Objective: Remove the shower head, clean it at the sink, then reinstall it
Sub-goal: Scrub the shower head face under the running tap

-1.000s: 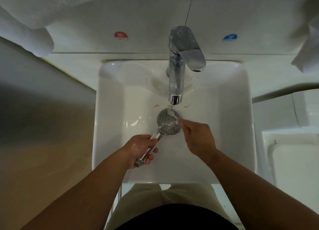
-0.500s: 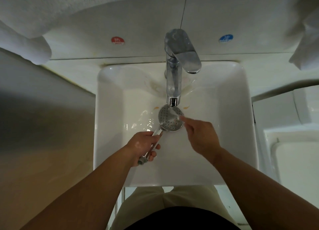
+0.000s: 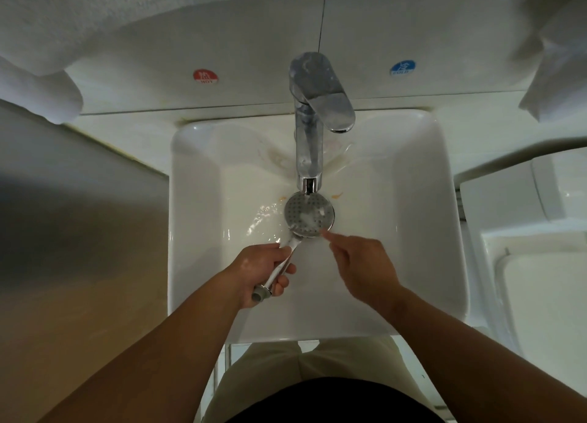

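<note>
I'm holding the shower head point(image 3: 309, 214) over the sink point(image 3: 449, 238), beneath the faucet point(image 3: 309, 149), left hand point(image 3: 262, 271) gripping its handle nearer, right hand point(image 3: 362, 264) sitting just right.

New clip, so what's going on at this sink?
A person is washing a detached shower head in the sink. The left hand grips its handle and holds the perforated face up under the faucet, with water splashing on it. The right hand holds nothing. Its extended index finger reaches the head's near rim, though it is blurred there. Reinstalling is not yet done.
</note>
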`<state>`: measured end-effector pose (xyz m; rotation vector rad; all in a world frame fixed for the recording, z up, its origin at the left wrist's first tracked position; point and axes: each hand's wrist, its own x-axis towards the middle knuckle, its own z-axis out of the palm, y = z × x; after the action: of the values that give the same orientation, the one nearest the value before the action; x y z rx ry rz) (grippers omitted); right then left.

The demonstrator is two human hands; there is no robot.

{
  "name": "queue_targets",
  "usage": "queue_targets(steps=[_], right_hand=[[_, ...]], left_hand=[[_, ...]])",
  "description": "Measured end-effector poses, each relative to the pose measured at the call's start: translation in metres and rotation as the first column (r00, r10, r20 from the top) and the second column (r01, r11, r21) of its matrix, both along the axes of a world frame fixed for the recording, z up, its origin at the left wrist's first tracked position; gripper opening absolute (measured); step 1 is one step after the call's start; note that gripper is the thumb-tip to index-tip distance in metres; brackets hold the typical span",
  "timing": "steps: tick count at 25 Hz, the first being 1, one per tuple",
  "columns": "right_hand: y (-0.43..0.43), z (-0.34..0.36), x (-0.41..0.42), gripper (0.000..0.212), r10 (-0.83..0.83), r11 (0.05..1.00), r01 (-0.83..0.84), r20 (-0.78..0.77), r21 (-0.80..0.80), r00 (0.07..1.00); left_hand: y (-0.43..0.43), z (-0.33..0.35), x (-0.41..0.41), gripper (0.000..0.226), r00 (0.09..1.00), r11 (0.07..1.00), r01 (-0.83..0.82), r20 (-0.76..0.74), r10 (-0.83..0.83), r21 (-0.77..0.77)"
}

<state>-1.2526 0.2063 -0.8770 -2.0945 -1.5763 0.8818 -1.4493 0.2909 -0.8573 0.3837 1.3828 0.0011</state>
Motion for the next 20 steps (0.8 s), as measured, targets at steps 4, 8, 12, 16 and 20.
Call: queue_targets(steps=[4,8,12,16,20], right_hand=[[0.003,0.001,0.004,0.036,-0.001,1.0,0.001,-0.008,-0.01,1.0],[0.0,0.0,0.009,0.036,0.018,1.0,-0.018,0.017,-0.014,1.0],[-0.006,0.004,0.006,0.037,0.039,0.999,-0.039,0.014,-0.029,0.999],[-0.007,0.002,0.008,0.037,0.07,0.997,-0.069,0.021,-0.045,0.997],[-0.007,0.002,0.008,0.038,0.116,0.992,-0.115,0.032,-0.057,0.993]], left_hand=[[-0.002,0.003,0.003,0.015,1.0,1.0,-0.012,-0.001,0.012,-0.01],[-0.003,0.005,0.003,0.015,1.0,1.0,-0.018,-0.01,0.018,-0.01],[-0.003,0.005,0.003,0.015,1.0,1.0,-0.029,-0.008,0.029,-0.009],[-0.006,0.004,0.002,0.018,0.998,0.998,-0.059,-0.007,0.059,-0.012],[-0.011,0.005,0.002,0.019,0.995,0.995,-0.098,-0.006,0.098,-0.025]])
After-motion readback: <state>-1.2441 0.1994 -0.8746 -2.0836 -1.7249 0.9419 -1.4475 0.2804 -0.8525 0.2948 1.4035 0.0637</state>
